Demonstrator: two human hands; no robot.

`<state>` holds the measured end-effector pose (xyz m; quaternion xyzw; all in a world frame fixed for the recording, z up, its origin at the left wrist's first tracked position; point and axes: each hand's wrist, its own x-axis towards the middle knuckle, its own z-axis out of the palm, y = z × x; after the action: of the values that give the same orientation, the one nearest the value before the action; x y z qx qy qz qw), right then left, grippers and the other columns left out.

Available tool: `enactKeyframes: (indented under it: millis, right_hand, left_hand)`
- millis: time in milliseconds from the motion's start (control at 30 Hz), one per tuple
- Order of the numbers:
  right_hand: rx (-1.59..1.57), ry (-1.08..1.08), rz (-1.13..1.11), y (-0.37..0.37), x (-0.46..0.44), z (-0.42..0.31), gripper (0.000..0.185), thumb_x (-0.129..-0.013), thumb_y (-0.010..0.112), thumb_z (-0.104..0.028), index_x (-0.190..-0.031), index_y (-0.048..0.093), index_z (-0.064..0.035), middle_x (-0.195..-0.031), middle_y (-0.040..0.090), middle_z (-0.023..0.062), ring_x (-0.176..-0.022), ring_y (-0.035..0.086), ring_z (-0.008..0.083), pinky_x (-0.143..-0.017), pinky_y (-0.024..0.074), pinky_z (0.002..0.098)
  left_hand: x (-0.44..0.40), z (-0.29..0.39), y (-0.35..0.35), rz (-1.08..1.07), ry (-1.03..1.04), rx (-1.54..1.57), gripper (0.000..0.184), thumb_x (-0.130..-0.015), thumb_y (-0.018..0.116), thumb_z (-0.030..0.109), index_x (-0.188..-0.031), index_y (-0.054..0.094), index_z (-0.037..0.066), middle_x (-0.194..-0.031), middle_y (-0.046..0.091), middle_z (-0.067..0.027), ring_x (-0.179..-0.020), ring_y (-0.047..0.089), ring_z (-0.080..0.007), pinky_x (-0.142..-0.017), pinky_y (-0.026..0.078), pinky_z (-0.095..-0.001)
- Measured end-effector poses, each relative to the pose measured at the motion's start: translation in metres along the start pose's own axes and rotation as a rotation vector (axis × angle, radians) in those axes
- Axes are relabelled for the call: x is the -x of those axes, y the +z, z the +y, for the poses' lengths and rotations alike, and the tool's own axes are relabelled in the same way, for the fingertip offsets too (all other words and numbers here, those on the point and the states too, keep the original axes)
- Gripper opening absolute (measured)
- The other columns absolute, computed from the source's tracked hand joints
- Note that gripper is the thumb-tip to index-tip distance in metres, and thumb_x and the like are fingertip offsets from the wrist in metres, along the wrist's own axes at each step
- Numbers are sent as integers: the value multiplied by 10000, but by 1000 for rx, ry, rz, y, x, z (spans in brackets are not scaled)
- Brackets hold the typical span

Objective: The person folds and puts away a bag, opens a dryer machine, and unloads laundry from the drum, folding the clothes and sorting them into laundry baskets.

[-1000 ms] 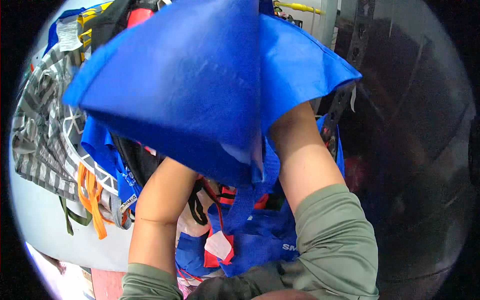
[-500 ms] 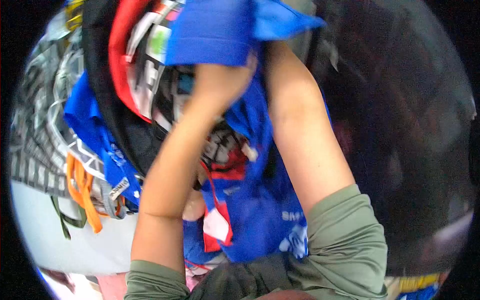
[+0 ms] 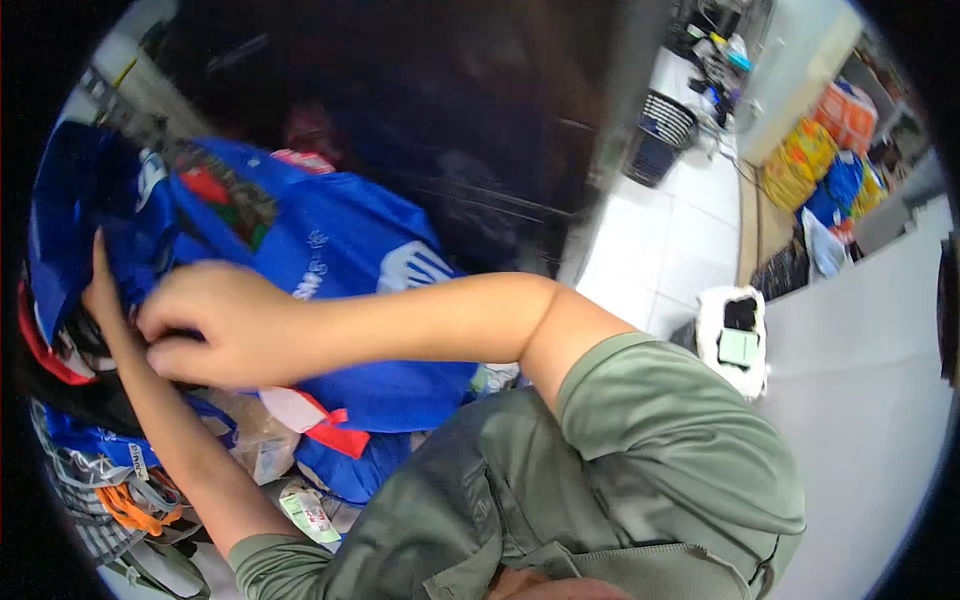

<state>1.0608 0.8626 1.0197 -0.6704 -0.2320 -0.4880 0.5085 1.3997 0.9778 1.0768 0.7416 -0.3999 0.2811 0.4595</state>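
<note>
A blue shopping bag (image 3: 345,240) with white lettering is spread in front of me at the left, with printed items showing at its opening. My left hand (image 3: 103,288) is at the far left, against a raised, shiny blue bag panel (image 3: 75,215). One finger points up along it, while the others are mostly hidden; they appear to grip it. Just right of it, my right hand (image 3: 225,320) is blurred, its fingers curled and the thumb apart, with a gap between them. I see nothing in it. A red and white tag (image 3: 325,425) hangs below the right forearm.
Orange straps (image 3: 135,510) and a clear plastic bag (image 3: 262,435) lie at lower left. A dark glossy panel (image 3: 430,110) rises behind the bag. On the tiled floor (image 3: 640,240) stands a black basket (image 3: 662,135); yellow bags (image 3: 800,165) are piled at upper right.
My view has swung right, bringing the floor and basket into sight. Both hands now appear at the left, and the right hand has come away from the bag fabric that covered it.
</note>
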Motion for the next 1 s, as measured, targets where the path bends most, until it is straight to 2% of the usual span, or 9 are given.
enactKeyframes:
  millis: [67,133,200,367,400,500,600,733,1000]
  right_hand:
    - [-60,148,-210,-42,60,-40,207,-745,573,-202,-814,570,-7,-824,591,131,-792,568,287,-663,443,362]
    - [-60,315,-464,-95,117,-71,239,-769,575,-216,-883,572,-6,-832,597,126,-774,576,264,-675,449,337]
    - [-93,505,-480,-151,176,-104,213,-790,570,-189,-906,575,-10,-843,612,103,-776,583,190,-688,448,307]
    - [46,1114,405,-271,320,-174,164,-875,485,-177,-829,526,-25,-715,539,33,-656,554,125,-625,445,259]
    - [91,1133,564,-294,333,-191,174,-884,469,-167,-816,513,-12,-694,527,38,-620,534,118,-605,433,256]
    - [312,907,749,-349,327,-253,147,-887,453,-147,-837,482,-12,-670,505,42,-607,482,103,-597,413,238]
    - [710,593,695,-377,272,-306,92,-881,413,-72,-840,465,-9,-697,513,57,-635,482,115,-608,408,233]
    - [1055,263,44,-439,214,-345,146,-739,542,-52,-869,504,1,-777,539,90,-681,522,233,-644,428,334]
    - [1394,341,237,-637,202,-318,232,-651,608,-35,-876,552,-12,-832,584,115,-695,539,288,-649,433,348]
  left_hand:
    - [20,47,1,72,-132,34,546,-714,692,278,-1107,523,-61,-1150,514,-152,-1039,485,-207,-904,373,-314]
    - [48,63,-7,162,-242,59,425,-710,702,236,-1004,544,-27,-929,577,-129,-710,562,-178,-540,448,-278]
    - [107,160,12,460,120,55,349,-761,651,225,-947,529,-44,-882,586,-148,-686,574,-190,-548,465,-295]
    - [285,347,117,275,816,243,219,-845,546,161,-954,508,-25,-934,574,-172,-823,570,-245,-754,473,-360]
    - [330,381,154,91,519,506,109,-841,523,70,-885,538,-29,-903,575,-156,-797,572,-233,-731,481,-326]
    - [406,445,238,-584,-189,821,121,-790,543,-48,-905,568,-18,-824,575,-79,-664,549,-112,-620,453,-213]
    - [439,488,319,-947,2,806,26,-772,578,4,-783,582,-20,-692,556,-58,-595,506,-95,-534,399,-203]
    - [459,530,431,-990,74,623,120,-796,578,94,-760,566,-20,-611,504,-61,-517,457,-110,-491,365,-219]
    - [407,669,649,-1094,75,853,171,-751,638,146,-823,596,-3,-699,578,-61,-595,523,-106,-542,404,-221]
